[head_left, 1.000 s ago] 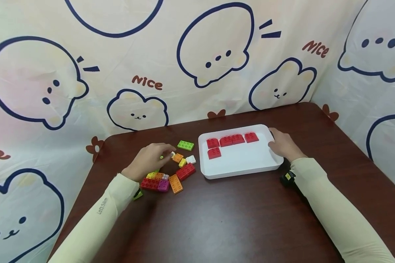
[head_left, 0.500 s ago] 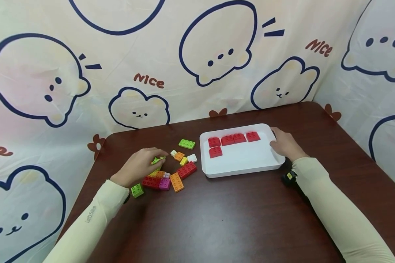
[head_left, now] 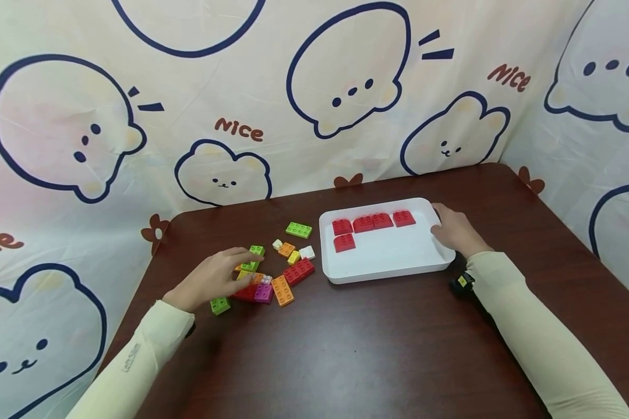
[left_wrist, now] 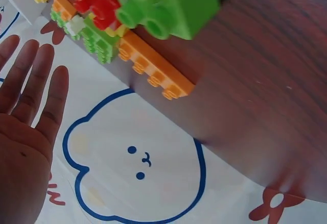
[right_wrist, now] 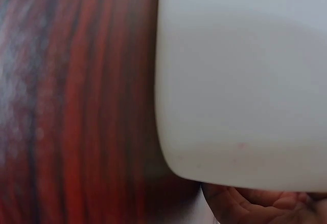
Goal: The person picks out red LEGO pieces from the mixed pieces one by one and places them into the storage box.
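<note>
A cloth printed with cartoon bears point(head_left: 340, 87) hangs behind and to both sides of a dark wooden bench point(head_left: 356, 349).

At nine o'clock on the bench, the left hand point(head_left: 212, 279) lies over the near-left edge of a loose pile of bricks point(head_left: 272, 273). The left wrist view shows its fingers point(left_wrist: 36, 88) straight and spread, palm bare, so this hand is released and grips nothing. Just beside its wrist sits a small green brick point(head_left: 219, 305); another green brick point(head_left: 253, 259) lies at its fingertips, whether touching or just short of them cannot be told. In the pile, a red brick point(head_left: 299, 271) lies at three o'clock from the hand, with an orange brick point(head_left: 282, 290) and a purple brick point(head_left: 262, 293) nearer the person. A flat green plate point(head_left: 299, 230) lies apart at the pile's twelve o'clock.

Right of the pile stands a white tray point(head_left: 393, 265) holding five red bricks point(head_left: 369, 223), four in a row along its far side and one below the leftmost. The right hand point(head_left: 453, 231) rests at the tray's right rim; the right wrist view shows curled fingers point(right_wrist: 255, 206) at the tray's underside corner, so it seems to be grasping and steadying the tray.

Judged from the tray's contents, red pieces are being sorted out, and the step in hand is choosing the next one. The next move would call for the left hand to reach towards three o'clock, pinch the red brick free of its neighbours, and carry it to the tray's bare floor.
</note>
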### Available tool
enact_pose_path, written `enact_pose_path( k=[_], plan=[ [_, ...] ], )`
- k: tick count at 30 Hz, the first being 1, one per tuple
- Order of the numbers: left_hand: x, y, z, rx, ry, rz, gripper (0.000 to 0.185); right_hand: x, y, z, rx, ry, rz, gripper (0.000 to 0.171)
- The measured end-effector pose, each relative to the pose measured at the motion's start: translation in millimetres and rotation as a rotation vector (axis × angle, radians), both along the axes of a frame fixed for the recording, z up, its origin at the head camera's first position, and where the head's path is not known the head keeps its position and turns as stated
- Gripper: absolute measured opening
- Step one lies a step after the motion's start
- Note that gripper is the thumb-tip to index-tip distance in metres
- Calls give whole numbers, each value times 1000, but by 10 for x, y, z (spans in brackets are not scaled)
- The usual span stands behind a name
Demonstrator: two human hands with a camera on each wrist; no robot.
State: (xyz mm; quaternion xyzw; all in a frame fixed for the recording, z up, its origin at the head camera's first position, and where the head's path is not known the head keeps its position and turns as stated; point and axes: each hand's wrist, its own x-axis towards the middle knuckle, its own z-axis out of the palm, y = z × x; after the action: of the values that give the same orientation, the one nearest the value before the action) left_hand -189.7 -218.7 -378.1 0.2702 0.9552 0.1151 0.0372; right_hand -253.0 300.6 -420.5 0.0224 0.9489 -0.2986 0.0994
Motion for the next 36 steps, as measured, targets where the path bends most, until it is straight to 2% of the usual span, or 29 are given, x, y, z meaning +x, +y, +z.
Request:
enact_pose_path(
  k=[5,12,15,23,36],
  plan=[
    [62,-69,-30,-31,7,-2,49,-4,12,-5,3,4,1,67],
    [142,-123,-79,-87,-31,33,51,-3,13,-10,-2,-2,-4,67],
    [161,-142,-112,-99,-31,25,49,2,15,-17,-3,-5,-4,67],
    [161,-189,-188,-110,-31,-25,44,0,24,-34,7,8,-6,67],
    [143,-197,-209,-117,-50,-44,44,-7,-5,-33,13,11,-11,67]
  ],
)
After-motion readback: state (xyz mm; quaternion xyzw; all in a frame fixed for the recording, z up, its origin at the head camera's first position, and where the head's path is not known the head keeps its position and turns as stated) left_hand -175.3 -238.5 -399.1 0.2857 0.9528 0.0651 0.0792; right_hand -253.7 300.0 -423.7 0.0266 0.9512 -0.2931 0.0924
